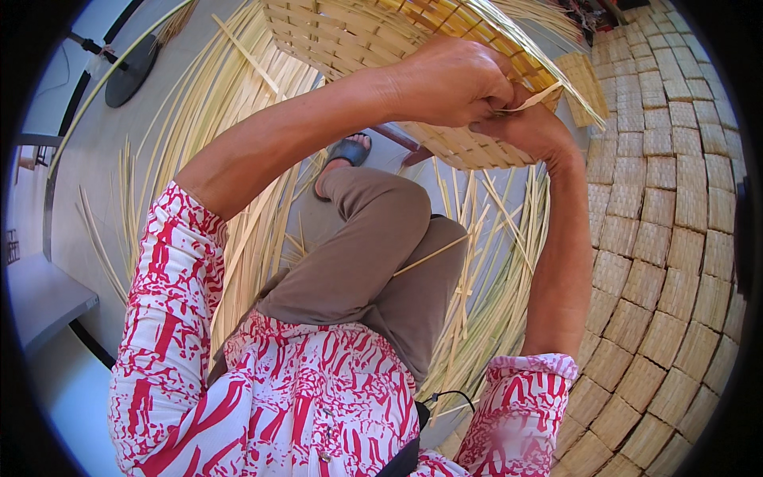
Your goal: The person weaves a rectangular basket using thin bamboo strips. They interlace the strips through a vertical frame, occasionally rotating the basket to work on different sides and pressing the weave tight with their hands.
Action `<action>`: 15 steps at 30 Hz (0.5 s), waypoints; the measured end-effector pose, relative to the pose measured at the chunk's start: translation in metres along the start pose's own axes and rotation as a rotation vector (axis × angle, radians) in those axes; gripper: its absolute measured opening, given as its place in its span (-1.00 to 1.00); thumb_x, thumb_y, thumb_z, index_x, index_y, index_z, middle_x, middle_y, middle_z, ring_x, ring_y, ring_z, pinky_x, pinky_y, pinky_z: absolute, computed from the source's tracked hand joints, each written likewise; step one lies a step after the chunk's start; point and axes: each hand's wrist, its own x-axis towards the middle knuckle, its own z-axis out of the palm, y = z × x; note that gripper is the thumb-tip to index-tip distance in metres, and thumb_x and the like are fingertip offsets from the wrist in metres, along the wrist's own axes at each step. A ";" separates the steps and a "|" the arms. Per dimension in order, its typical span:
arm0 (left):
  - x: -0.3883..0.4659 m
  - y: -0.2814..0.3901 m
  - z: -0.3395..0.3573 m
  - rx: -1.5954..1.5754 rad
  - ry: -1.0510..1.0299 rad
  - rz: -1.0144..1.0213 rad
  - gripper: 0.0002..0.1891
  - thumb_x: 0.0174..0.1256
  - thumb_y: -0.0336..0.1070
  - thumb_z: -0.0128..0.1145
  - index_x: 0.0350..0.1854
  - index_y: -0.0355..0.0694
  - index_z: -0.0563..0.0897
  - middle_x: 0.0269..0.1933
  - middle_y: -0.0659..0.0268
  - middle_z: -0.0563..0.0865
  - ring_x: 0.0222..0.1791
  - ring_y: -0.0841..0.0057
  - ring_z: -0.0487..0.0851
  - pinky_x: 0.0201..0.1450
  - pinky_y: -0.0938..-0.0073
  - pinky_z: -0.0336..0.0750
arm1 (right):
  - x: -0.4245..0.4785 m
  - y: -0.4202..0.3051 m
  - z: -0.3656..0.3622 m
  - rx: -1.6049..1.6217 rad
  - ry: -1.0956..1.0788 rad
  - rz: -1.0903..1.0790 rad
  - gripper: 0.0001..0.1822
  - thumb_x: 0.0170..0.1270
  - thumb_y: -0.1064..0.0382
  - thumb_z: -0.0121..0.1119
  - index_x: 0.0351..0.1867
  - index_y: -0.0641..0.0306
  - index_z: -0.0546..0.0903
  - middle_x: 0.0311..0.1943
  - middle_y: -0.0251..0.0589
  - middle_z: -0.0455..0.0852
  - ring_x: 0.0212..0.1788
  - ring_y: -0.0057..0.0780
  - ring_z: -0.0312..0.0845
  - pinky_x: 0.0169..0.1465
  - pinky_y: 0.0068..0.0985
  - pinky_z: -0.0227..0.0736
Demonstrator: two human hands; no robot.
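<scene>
A woven bamboo-like basket point(351, 42) is tilted at the top of the view, its yellowish inside point(477, 24) partly showing. My left hand point(459, 80) reaches across its near side, fingers bent at the rim around a thin pale strip point(539, 95). Close against it, my right hand point(527, 128) grips the basket's near right corner, thumb on the outer wall. The strip's free end sticks out to the right between both hands. Some fingertips are hidden behind knuckles and the rim. Thin split strands point(572, 95) run along the right rim.
Long loose strips point(250, 250) lie on the floor at my left, and greener ones point(506, 286) at my right. Rows of small woven pieces point(650, 256) cover the right side. A thin stick point(432, 255) lies on my trousers. A round black base point(132, 74) stands far left.
</scene>
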 end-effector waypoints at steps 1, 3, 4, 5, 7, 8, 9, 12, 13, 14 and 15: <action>0.000 0.001 0.000 -0.002 -0.011 -0.010 -0.90 0.09 -0.39 0.39 -0.34 -0.21 0.74 -0.34 0.23 0.67 -0.25 0.17 0.72 -0.21 0.17 0.58 | 0.001 0.002 -0.001 0.011 -0.028 0.011 -0.51 0.13 0.46 0.49 0.14 0.31 0.66 0.00 -0.27 0.80 0.04 -0.52 0.68 0.14 -0.45 0.58; -0.001 0.000 0.001 0.000 -0.017 -0.019 -0.89 0.09 -0.39 0.39 -0.33 -0.21 0.75 -0.34 0.22 0.67 -0.24 0.17 0.73 -0.20 0.18 0.58 | 0.004 0.006 -0.001 0.034 -0.087 0.030 -0.49 0.13 0.46 0.50 0.16 0.30 0.65 0.01 -0.28 0.80 0.07 -0.51 0.68 0.16 -0.45 0.58; -0.003 -0.001 0.001 0.005 -0.012 -0.020 -0.89 0.10 -0.39 0.39 -0.32 -0.21 0.76 -0.34 0.22 0.68 -0.24 0.17 0.73 -0.20 0.18 0.59 | 0.005 0.006 -0.001 0.017 -0.078 0.021 -0.49 0.14 0.46 0.50 0.16 0.29 0.66 0.01 -0.28 0.80 0.08 -0.50 0.67 0.16 -0.44 0.58; -0.005 -0.002 0.002 0.010 -0.007 -0.020 -0.89 0.11 -0.40 0.38 -0.31 -0.22 0.77 -0.33 0.21 0.68 -0.25 0.17 0.73 -0.20 0.19 0.59 | 0.005 0.006 -0.001 0.000 -0.068 0.012 -0.49 0.14 0.46 0.50 0.17 0.29 0.66 0.01 -0.29 0.80 0.08 -0.50 0.67 0.16 -0.44 0.58; -0.003 0.000 0.000 -0.105 0.010 -0.105 -0.88 0.12 -0.40 0.38 -0.29 -0.22 0.78 -0.32 0.20 0.69 -0.25 0.16 0.74 -0.20 0.20 0.60 | 0.002 0.006 -0.001 0.007 -0.031 -0.011 -0.52 0.13 0.41 0.48 0.14 0.26 0.68 -0.01 -0.25 0.81 0.06 -0.45 0.69 0.13 -0.43 0.59; -0.003 0.000 -0.001 -0.162 0.018 -0.148 -0.88 0.13 -0.40 0.38 -0.28 -0.22 0.78 -0.32 0.19 0.70 -0.25 0.16 0.75 -0.20 0.20 0.60 | 0.000 0.007 0.000 0.033 -0.010 -0.031 -0.54 0.11 0.35 0.45 0.11 0.25 0.70 -0.03 -0.21 0.83 0.03 -0.40 0.72 0.11 -0.42 0.59; -0.003 0.000 -0.002 -0.166 0.019 -0.153 -0.87 0.13 -0.40 0.38 -0.26 -0.22 0.79 -0.31 0.19 0.70 -0.25 0.16 0.75 -0.20 0.20 0.60 | 0.000 0.007 0.001 0.059 0.011 -0.054 -0.55 0.09 0.30 0.42 0.08 0.24 0.72 -0.05 -0.17 0.85 -0.01 -0.36 0.74 0.09 -0.41 0.59; -0.006 -0.003 0.003 -0.122 0.049 -0.135 -0.85 0.14 -0.40 0.38 -0.23 -0.22 0.78 -0.30 0.18 0.71 -0.25 0.15 0.75 -0.20 0.20 0.60 | -0.001 0.004 0.003 0.072 0.040 -0.048 -0.54 0.10 0.29 0.42 0.09 0.25 0.72 -0.02 -0.15 0.84 0.01 -0.35 0.74 0.10 -0.40 0.58; -0.007 -0.004 0.006 -0.069 0.076 -0.105 -0.85 0.15 -0.40 0.38 -0.22 -0.22 0.78 -0.29 0.18 0.72 -0.25 0.14 0.75 -0.20 0.20 0.60 | 0.001 0.002 0.002 0.044 0.007 -0.048 -0.53 0.10 0.33 0.44 0.11 0.26 0.70 0.00 -0.19 0.82 0.04 -0.39 0.72 0.12 -0.41 0.58; -0.008 -0.006 0.009 -0.017 0.104 -0.076 -0.85 0.15 -0.40 0.38 -0.21 -0.22 0.77 -0.29 0.18 0.72 -0.25 0.14 0.75 -0.20 0.19 0.60 | 0.004 0.000 -0.001 0.016 -0.025 -0.048 -0.51 0.11 0.38 0.46 0.13 0.28 0.68 0.03 -0.24 0.80 0.06 -0.42 0.70 0.14 -0.42 0.57; -0.006 -0.004 0.009 0.001 0.088 -0.076 -0.85 0.16 -0.40 0.38 -0.21 -0.21 0.77 -0.29 0.19 0.72 -0.25 0.14 0.75 -0.20 0.19 0.60 | 0.004 -0.001 -0.004 -0.013 -0.053 -0.046 -0.49 0.11 0.42 0.48 0.16 0.29 0.66 0.06 -0.28 0.78 0.09 -0.45 0.67 0.16 -0.42 0.57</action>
